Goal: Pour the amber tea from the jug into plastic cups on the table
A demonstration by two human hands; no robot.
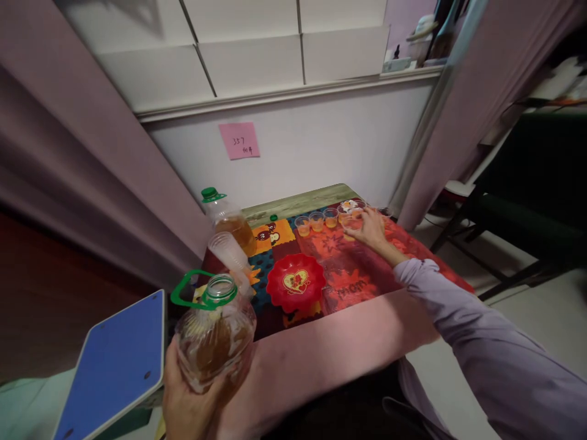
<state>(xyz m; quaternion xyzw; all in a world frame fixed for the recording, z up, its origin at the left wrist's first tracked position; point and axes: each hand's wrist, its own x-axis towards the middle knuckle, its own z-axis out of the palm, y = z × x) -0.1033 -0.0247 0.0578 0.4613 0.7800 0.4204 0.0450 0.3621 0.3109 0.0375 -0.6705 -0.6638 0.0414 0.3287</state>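
My left hand [186,391] is wrapped round a clear plastic jug [213,345] at lower left. The jug has a green carry handle and an uncapped neck, and brownish liquid shows inside. At the far right of the table my right hand [372,229] pinches a clear plastic cup [351,224] by its rim; part of the cup is behind my fingers. To its left, several clear cups [316,222] stand in a row with orange-yellow liquid in their bottoms. A stack of clear cups [224,247] leans beside the jug.
A second jug [236,229] with a green cap stands at the back left. A small green cap [274,217] lies near the back edge. A red scalloped bowl [296,299] sits mid-table on the patterned cloth [348,269]. A blue panel [117,360] is at left, a dark chair [527,177] at right.
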